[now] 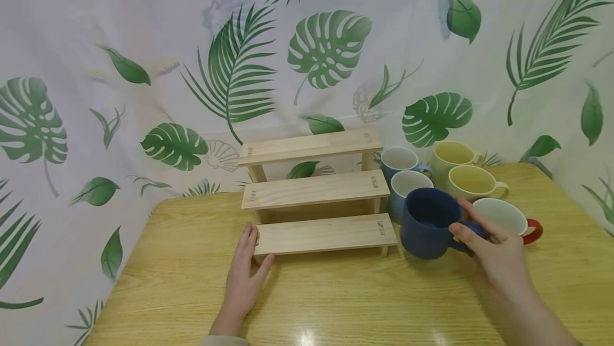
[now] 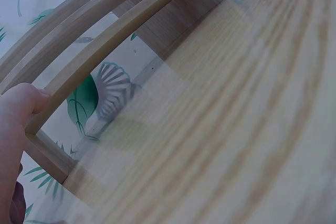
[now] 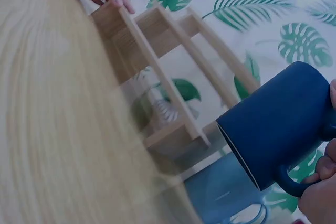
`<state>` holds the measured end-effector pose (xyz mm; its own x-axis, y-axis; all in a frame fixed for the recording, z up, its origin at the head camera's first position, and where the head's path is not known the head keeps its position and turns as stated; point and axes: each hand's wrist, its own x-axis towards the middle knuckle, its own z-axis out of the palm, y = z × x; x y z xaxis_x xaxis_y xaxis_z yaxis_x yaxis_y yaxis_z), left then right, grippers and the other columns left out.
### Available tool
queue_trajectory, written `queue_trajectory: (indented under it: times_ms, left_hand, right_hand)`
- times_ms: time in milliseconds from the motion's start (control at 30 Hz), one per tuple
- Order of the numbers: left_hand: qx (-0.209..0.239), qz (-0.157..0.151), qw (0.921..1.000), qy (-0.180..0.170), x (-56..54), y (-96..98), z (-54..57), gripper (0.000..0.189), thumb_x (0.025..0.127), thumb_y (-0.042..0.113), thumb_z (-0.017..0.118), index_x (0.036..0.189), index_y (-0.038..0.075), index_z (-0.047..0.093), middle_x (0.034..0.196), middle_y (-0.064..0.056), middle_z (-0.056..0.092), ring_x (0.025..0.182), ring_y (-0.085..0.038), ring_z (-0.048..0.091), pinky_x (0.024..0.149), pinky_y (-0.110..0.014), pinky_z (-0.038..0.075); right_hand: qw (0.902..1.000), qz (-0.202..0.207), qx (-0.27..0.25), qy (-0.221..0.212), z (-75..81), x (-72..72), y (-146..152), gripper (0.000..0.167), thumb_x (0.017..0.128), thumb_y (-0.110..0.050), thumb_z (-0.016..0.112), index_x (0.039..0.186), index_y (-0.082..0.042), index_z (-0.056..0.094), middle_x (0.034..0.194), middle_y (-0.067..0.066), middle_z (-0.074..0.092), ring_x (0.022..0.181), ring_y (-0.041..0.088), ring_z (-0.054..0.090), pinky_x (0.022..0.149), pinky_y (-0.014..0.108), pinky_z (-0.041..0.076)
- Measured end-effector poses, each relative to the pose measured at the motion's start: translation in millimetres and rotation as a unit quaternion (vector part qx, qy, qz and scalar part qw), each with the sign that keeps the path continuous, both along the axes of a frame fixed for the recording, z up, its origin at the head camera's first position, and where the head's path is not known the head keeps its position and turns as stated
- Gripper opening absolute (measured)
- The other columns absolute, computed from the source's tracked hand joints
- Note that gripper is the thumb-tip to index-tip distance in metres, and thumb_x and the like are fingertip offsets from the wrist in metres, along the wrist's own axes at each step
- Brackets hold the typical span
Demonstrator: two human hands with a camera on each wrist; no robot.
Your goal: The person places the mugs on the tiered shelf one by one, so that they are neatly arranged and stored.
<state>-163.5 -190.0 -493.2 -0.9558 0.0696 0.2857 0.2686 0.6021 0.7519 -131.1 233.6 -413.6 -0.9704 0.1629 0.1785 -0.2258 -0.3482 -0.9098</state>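
Observation:
My right hand (image 1: 501, 252) grips the handle of a dark blue mug (image 1: 429, 228), its mouth facing up, beside the right end of a three-step wooden stand (image 1: 316, 236). In the right wrist view the mug (image 3: 278, 124) overlaps a light blue mug (image 3: 220, 187). At the stand's left end, my left hand (image 1: 244, 276) holds the lowest step's corner, thumb at the front edge and fingers along the side. In the left wrist view the thumb of that hand (image 2: 16, 129) lies against the lowest board (image 2: 105, 45). All three steps are bare.
Beyond the held mug stand two blue mugs with pale insides (image 1: 411, 182), two yellow mugs (image 1: 475, 182) and a white-lined mug with a red handle (image 1: 501, 215). Everything sits on a wood-grain table (image 1: 182, 276). A leaf-print cloth (image 1: 144, 26) hangs behind.

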Motion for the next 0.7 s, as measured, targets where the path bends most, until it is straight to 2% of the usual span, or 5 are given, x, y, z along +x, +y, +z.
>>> queue_trajectory:
  times_ms: [133, 233, 333, 467, 700]
  left_hand:
    - [-0.001, 0.001, 1.0000, 0.002, -0.3, 0.0, 0.4, 0.072, 0.096, 0.040, 0.056, 0.153, 0.013, 0.022, 0.159, -0.006, 0.014, 0.143, -0.025, 0.016, 0.112, -0.054, 0.021]
    - [0.000, 0.001, 1.0000, 0.000, -1.1, -0.2, 0.7, 0.072, 0.096, 0.039, 0.057, 0.153, 0.012, 0.023, 0.159, -0.005, 0.014, 0.143, -0.024, 0.015, 0.112, -0.052, 0.021]
    - [0.002, 0.001, 1.0000, -0.002, -2.2, -0.5, 0.5, 0.072, 0.096, 0.040, 0.057, 0.153, 0.013, 0.023, 0.159, -0.004, 0.014, 0.143, -0.024, 0.015, 0.112, -0.052, 0.020]
    - [0.004, 0.002, 1.0000, -0.002, -3.0, -1.2, -0.6, 0.072, 0.095, 0.042, 0.056, 0.153, 0.014, 0.023, 0.159, -0.002, 0.014, 0.143, -0.023, 0.015, 0.112, -0.051, 0.020]
    - [0.004, 0.002, 1.0000, 0.001, -3.0, -1.2, -2.6, 0.073, 0.095, 0.042, 0.057, 0.153, 0.013, 0.023, 0.159, -0.005, 0.014, 0.143, -0.025, 0.015, 0.112, -0.053, 0.020]
  right_hand:
    - [0.9995, 0.029, -0.012, -0.005, 17.1, -2.4, -5.4, 0.045, 0.092, 0.004, 0.057, 0.134, -0.011, 0.056, 0.118, -0.006, 0.065, 0.081, 0.006, 0.063, 0.065, 0.014, 0.052]
    - [0.9993, 0.016, 0.016, -0.030, 28.7, -5.1, -11.9, 0.046, 0.091, 0.001, 0.060, 0.133, -0.017, 0.058, 0.091, -0.008, 0.069, 0.048, 0.008, 0.049, 0.039, 0.018, 0.033]
    - [0.9991, 0.013, 0.033, -0.025, 36.2, -10.2, -19.2, 0.046, 0.090, 0.001, 0.062, 0.132, -0.019, 0.060, 0.077, -0.008, 0.064, 0.041, 0.014, 0.027, 0.039, 0.030, 0.014]
    - [0.9988, 0.031, 0.038, 0.003, 42.8, -18.6, -28.8, 0.048, 0.090, 0.003, 0.061, 0.134, -0.014, 0.057, 0.109, -0.007, 0.063, 0.056, 0.007, 0.038, 0.044, 0.027, 0.019]
    - [0.9970, 0.047, 0.062, 0.005, 56.2, -33.1, -44.8, 0.050, 0.088, 0.000, 0.066, 0.135, -0.013, 0.056, 0.123, -0.005, 0.060, 0.068, 0.006, 0.044, 0.049, 0.016, 0.035]
